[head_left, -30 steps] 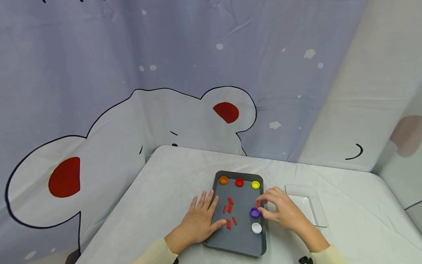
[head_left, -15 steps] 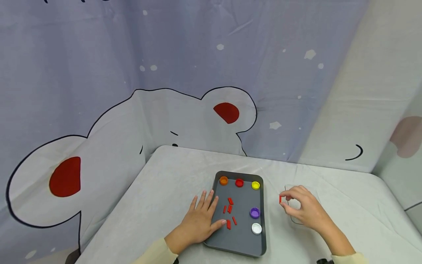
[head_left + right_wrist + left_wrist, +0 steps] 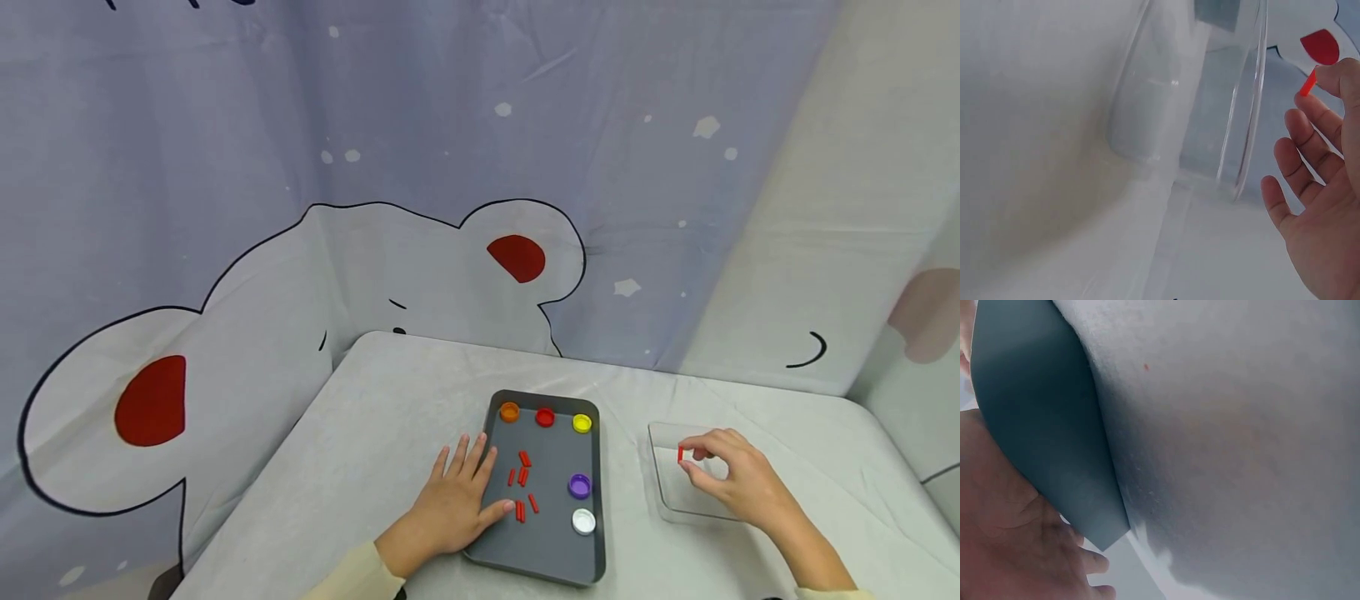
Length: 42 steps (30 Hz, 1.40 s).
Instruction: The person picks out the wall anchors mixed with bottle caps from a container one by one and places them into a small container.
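My right hand [image 3: 742,475] pinches a small red stick [image 3: 1309,82] between thumb and index finger, the other fingers loosely bent. It is over a clear plastic box [image 3: 667,487] right of the tray; in the right wrist view the box wall [image 3: 1147,119] stands beside the hand. My left hand [image 3: 453,504] lies with fingers spread on the left edge of the dark grey tray [image 3: 551,550]. Several red sticks [image 3: 522,476] lie on the tray near the left thumb. In the left wrist view the tray's outer side [image 3: 1041,412] shows beside the left palm [image 3: 1004,512].
Along the tray's far end sit an orange cap [image 3: 510,412], a red cap [image 3: 545,417] and a yellow cap [image 3: 582,423]. A purple cap [image 3: 580,486] and a white cap [image 3: 583,522] lie by its right edge. A white cloth [image 3: 405,400] covers the table.
My right hand has carried the red stick from beside the purple cap rightward, off the tray and over the clear box. The left hand has stayed in place.
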Each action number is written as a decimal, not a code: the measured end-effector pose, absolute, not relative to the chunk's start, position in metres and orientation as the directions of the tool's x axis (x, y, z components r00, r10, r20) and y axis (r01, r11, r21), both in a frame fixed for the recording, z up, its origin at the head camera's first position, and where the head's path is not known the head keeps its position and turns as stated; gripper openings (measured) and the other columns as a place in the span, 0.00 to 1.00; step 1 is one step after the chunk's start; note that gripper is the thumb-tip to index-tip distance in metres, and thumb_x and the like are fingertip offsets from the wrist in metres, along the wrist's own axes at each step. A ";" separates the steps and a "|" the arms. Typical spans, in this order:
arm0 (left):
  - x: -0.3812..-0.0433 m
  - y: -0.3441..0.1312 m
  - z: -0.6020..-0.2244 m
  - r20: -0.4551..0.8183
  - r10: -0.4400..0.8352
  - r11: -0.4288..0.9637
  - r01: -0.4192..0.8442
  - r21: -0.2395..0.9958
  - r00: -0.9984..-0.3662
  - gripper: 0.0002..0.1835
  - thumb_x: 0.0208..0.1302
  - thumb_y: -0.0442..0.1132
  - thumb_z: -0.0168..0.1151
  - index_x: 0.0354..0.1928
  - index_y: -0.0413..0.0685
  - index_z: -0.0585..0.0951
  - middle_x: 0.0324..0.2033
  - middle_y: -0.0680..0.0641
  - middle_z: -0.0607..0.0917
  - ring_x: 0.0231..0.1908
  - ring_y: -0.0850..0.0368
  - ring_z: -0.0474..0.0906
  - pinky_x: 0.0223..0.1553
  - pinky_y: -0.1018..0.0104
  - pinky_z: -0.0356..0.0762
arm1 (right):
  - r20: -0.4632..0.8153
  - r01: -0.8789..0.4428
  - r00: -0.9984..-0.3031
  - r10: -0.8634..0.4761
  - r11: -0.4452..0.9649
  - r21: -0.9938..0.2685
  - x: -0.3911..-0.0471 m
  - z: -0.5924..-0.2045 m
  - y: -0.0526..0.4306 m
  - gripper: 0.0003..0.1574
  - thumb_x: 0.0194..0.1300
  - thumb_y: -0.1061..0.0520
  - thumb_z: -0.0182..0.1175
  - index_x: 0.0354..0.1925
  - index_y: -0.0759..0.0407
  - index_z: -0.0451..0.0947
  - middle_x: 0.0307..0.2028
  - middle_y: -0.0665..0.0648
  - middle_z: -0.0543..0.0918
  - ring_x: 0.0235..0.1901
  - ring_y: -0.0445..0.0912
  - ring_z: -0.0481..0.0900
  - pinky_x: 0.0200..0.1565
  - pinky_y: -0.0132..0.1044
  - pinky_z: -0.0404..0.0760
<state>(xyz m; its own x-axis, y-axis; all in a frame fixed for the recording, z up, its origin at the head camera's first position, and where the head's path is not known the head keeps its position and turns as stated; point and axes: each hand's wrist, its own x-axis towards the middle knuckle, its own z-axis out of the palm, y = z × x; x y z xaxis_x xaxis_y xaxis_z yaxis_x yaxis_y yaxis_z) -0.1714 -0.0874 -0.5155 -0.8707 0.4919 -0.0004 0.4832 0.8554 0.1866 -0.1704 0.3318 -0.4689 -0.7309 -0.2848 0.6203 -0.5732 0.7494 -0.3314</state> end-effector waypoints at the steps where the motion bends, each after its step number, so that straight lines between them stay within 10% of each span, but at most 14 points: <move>1: -0.172 -0.088 -0.516 -0.001 0.490 0.857 0.482 0.182 -0.871 0.47 0.72 0.74 0.36 0.80 0.47 0.57 0.80 0.42 0.49 0.79 0.38 0.43 0.74 0.35 0.43 | 0.618 -0.568 -0.735 -0.279 0.752 -0.336 -0.171 -0.470 0.334 0.23 0.44 0.68 0.77 0.40 0.50 0.86 0.31 0.43 0.81 0.36 0.36 0.74 0.42 0.23 0.69; 21: -0.170 -0.087 -0.510 -0.018 0.493 0.852 0.478 0.216 -0.870 0.47 0.73 0.72 0.36 0.80 0.45 0.57 0.80 0.41 0.48 0.79 0.37 0.43 0.74 0.35 0.42 | 0.578 -0.529 -0.769 -0.272 0.779 -0.337 -0.177 -0.474 0.344 0.21 0.48 0.67 0.76 0.44 0.57 0.87 0.32 0.46 0.82 0.38 0.35 0.73 0.40 0.25 0.68; 42: -0.170 -0.087 -0.507 -0.030 0.487 0.857 0.471 0.210 -0.873 0.46 0.73 0.71 0.40 0.79 0.45 0.58 0.80 0.41 0.49 0.78 0.37 0.43 0.74 0.35 0.43 | 0.521 -0.676 -0.718 -0.462 0.640 -0.365 -0.181 -0.477 0.246 0.20 0.55 0.61 0.75 0.47 0.51 0.86 0.35 0.41 0.82 0.39 0.36 0.76 0.55 0.30 0.73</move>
<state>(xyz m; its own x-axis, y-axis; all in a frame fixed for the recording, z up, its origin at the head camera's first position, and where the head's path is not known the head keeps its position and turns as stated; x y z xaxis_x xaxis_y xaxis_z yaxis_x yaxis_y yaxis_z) -0.1697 -0.0866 -0.5067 -0.8727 0.4873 -0.0297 0.4712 0.8567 0.2097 -0.1807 0.2459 -0.4767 -0.7181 -0.4617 0.5208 -0.6763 0.6397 -0.3653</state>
